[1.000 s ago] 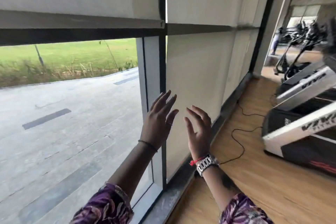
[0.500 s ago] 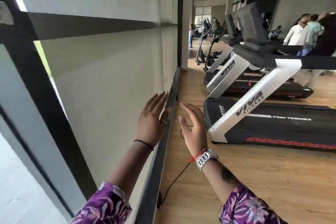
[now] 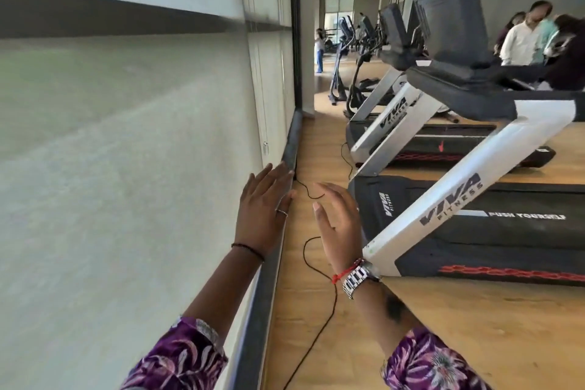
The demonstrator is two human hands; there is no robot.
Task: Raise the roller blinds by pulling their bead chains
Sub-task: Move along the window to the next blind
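Observation:
A pale grey roller blind (image 3: 126,152) hangs fully lowered along the window wall on my left. Its thin bead chain (image 3: 260,89) runs down the blind's right edge to a small clip (image 3: 265,147) near the sill. My left hand (image 3: 261,212) is held up with fingers spread, close to the blind's lower right part and below the chain's end, holding nothing. My right hand (image 3: 338,225) is raised beside it over the floor, fingers apart and empty. More lowered blinds (image 3: 281,66) continue farther along the wall.
A dark window sill ledge (image 3: 269,279) runs along the wall's base. A black cable (image 3: 319,310) trails over the wooden floor. Treadmills (image 3: 474,218) stand close on the right, with more machines behind. People (image 3: 525,38) stand at the far right, another (image 3: 319,51) in the distance.
My view has swung right along the wall: the uncovered window pane is gone from sight and the lowered blind fills the left. Both hands stay raised and empty.

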